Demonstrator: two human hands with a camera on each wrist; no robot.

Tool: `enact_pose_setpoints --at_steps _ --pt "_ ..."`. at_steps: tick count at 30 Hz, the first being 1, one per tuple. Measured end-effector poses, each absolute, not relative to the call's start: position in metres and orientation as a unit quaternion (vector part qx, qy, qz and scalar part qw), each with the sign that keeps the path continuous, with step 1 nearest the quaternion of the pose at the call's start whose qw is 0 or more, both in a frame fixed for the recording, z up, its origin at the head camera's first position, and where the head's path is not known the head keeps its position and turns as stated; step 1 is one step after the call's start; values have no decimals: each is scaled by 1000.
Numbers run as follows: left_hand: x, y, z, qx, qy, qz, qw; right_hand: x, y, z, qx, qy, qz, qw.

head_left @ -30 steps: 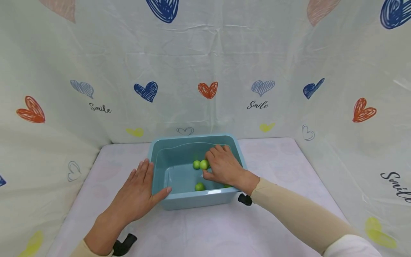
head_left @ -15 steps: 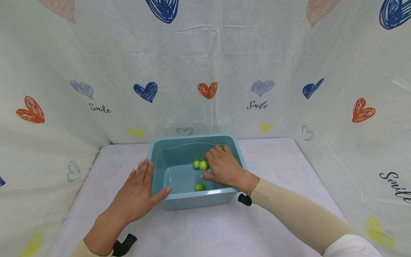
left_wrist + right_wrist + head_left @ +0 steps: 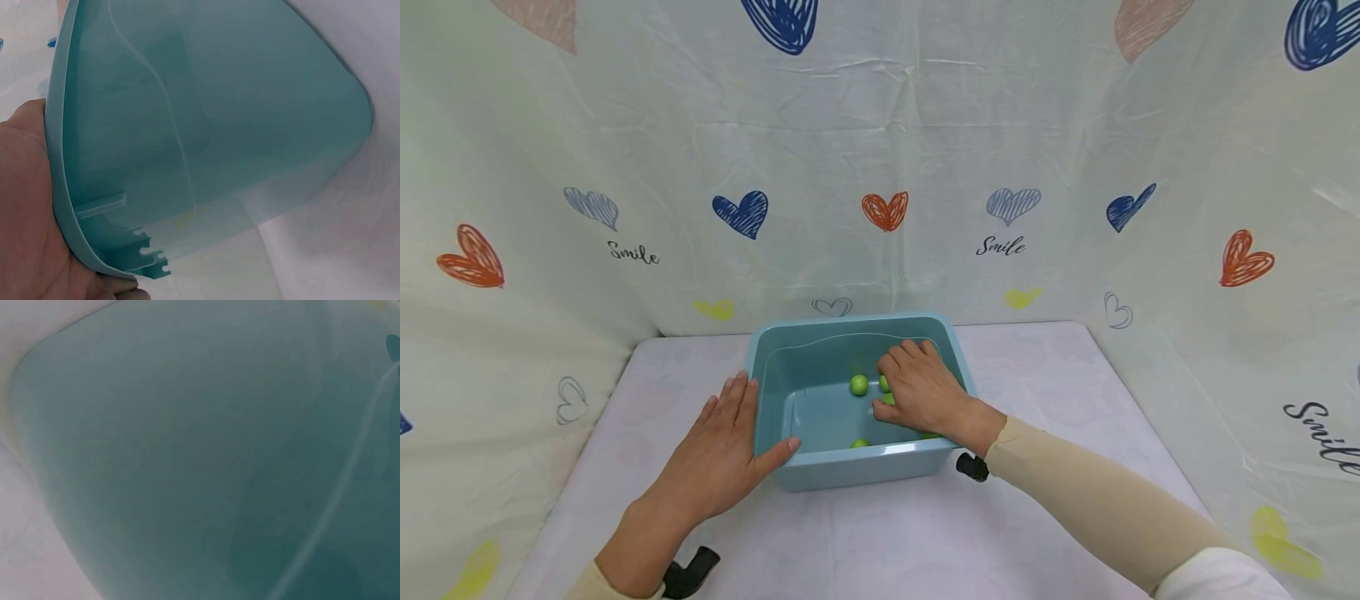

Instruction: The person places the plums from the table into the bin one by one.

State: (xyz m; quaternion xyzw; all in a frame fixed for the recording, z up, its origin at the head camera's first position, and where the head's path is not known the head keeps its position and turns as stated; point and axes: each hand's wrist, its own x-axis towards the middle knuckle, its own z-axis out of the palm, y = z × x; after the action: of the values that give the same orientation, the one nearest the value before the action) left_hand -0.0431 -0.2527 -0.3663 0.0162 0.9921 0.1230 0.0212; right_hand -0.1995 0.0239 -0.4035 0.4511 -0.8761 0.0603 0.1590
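Nearest, the left hand (image 3: 718, 454) lies flat with straight fingers against the left outer wall of one blue plastic tub (image 3: 771, 400), thumb touching its front corner. The tub stands on a white table (image 3: 880, 533). Inside it, the right hand (image 3: 921, 392) reaches down with fingers curled over small green fruits; whether it grips one cannot be told. Four green fruits show: one at the front wall (image 3: 860, 443), one free mid-tub (image 3: 858, 384), two partly hidden at the fingers (image 3: 884, 383). Behind hangs a heart-printed curtain (image 3: 880, 167).

A pale table (image 3: 1037, 533) carries a teal tub (image 3: 850, 465), apparently nothing else.
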Motion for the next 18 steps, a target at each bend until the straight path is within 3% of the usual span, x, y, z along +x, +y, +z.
enact_pose_setpoints --at_steps 9,18 --pt "-42 -252 -364 16 992 120 24 -200 28 -401 447 -872 49 194" --pt "-42 -252 -364 11 991 129 28 -195 52 -395 371 -900 86 214"
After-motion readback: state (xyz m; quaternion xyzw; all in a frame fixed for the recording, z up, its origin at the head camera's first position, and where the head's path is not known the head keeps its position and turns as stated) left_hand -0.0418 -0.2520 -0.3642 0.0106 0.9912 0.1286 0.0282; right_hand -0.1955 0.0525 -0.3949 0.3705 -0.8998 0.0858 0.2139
